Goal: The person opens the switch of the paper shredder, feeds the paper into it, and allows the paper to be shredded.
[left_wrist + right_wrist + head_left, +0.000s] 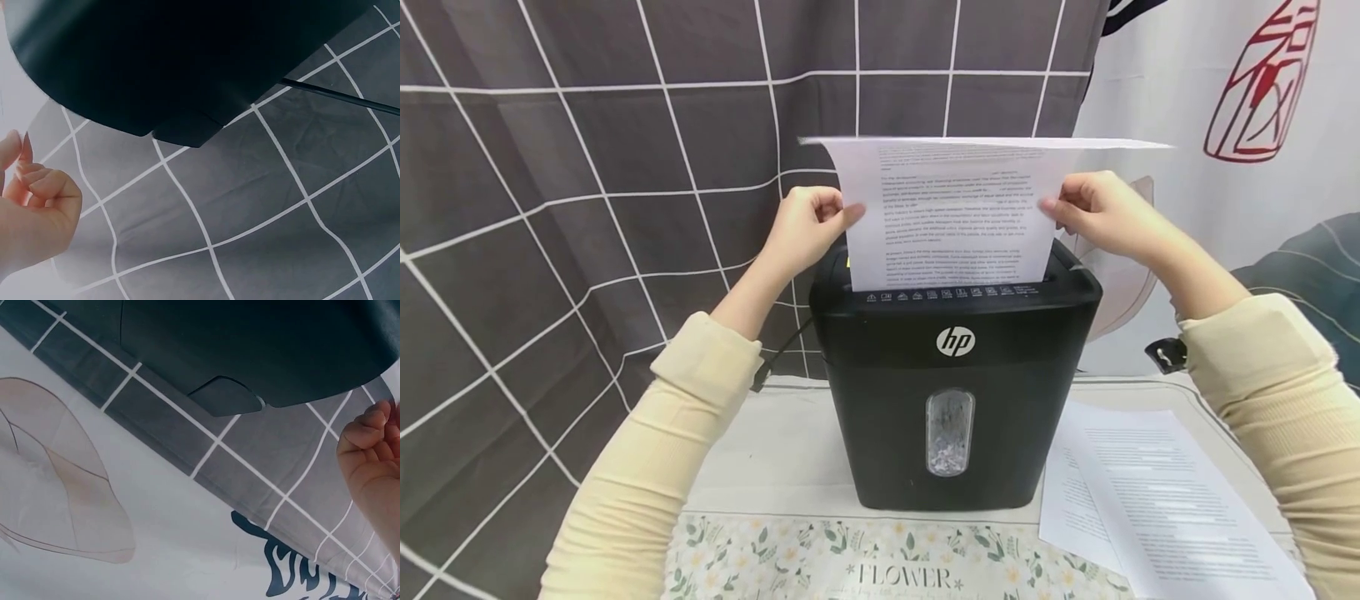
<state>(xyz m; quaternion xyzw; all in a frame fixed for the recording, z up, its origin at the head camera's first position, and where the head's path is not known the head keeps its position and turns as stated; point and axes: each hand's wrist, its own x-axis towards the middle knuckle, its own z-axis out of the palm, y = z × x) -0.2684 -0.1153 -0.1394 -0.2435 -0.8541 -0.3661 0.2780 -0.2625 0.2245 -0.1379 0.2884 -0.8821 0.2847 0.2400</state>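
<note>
A printed sheet of paper (955,208) stands upright over the feed slot of a black HP paper shredder (895,392), its lower edge at the slot and its top edge bent over toward me. My left hand (808,221) pinches the sheet's left edge between thumb and curled fingers. On the opposite edge, my right hand (1101,212) pinches it the same way. Both wrist views show the curled fingers of the left hand (40,206) and the right hand (372,447) beside the dark shredder body, with the paper mostly out of sight there.
Printed sheets (1180,500) lie overlapping on the table right of the shredder. White paper shreds show through its window (949,433). A flowered mat (745,550) lies in front. Behind hangs a grey checked curtain (715,50), and a black cord (340,95) runs from the shredder.
</note>
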